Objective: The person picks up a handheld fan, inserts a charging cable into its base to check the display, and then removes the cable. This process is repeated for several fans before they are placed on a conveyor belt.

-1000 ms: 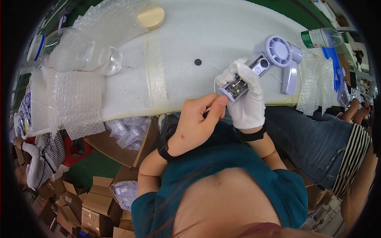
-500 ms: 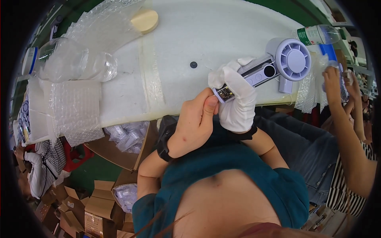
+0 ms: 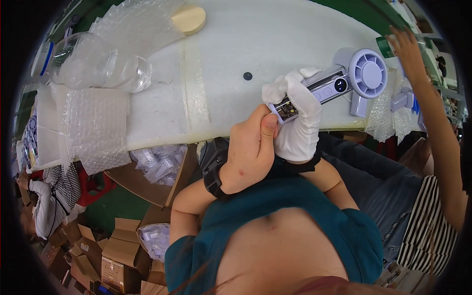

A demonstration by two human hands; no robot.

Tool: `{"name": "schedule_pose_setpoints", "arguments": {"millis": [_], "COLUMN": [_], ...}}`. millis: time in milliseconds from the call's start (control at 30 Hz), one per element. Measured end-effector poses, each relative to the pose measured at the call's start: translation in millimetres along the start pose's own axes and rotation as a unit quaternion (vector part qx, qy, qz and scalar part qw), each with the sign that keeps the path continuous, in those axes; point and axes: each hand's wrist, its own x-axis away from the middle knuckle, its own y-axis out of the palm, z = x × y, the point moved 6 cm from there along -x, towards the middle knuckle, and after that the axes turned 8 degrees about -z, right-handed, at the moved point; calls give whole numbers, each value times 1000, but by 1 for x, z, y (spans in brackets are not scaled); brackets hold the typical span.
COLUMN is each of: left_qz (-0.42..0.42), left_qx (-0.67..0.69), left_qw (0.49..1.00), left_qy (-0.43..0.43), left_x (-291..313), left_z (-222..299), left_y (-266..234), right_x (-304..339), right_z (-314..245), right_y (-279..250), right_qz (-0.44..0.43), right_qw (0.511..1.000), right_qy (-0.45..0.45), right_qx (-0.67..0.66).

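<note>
A lavender handheld fan (image 3: 368, 73) lies slantwise over the table, its round head to the far right. My right hand (image 3: 301, 118), in a white glove, wraps round its handle. At the handle's lower end, my bare left hand (image 3: 251, 147) has thumb and forefinger pressed against the end piece; the other fingers are curled. Beside them a strip of the handle is uncovered, showing a circuit board (image 3: 286, 109). A round black display (image 3: 340, 84) near the head is lit with a pale mark. On the tabletop sits a small black disc (image 3: 248, 76).
A large clear jar (image 3: 98, 64) lies at the left beside bubble wrap (image 3: 93, 132) and a cream round piece (image 3: 189, 19). At right, a co-worker's arm (image 3: 427, 93) reaches to a green-labelled bottle (image 3: 385, 47). Cardboard boxes (image 3: 120, 246) stand below left.
The fan's display, dark before, now shows a lit mark. The co-worker's hand has moved up to the green-labelled bottle. My hands keep their hold; the whole view has shifted slightly.
</note>
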Motion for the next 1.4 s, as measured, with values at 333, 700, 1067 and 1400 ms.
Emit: {"name": "schedule_pose_setpoints", "arguments": {"millis": [333, 700, 1067, 1400], "left_qz": [-66, -175, -117, -42], "left_qx": [102, 338, 346, 319], "left_qw": [992, 924, 931, 944], "left_qy": [-29, -40, -13, -67], "left_x": [2, 11, 8, 5], "left_z": [-21, -25, -29, -54], "left_y": [-5, 24, -4, -22], "right_x": [-1, -19, -51, -44], "right_z": [2, -30, -59, -59], "right_y": [-2, 3, -28, -5], "right_qz": [36, 47, -87, -105], "right_qw": [997, 991, 994, 983], "right_qy": [30, 44, -3, -6], "right_qx": [57, 114, 63, 153]}}
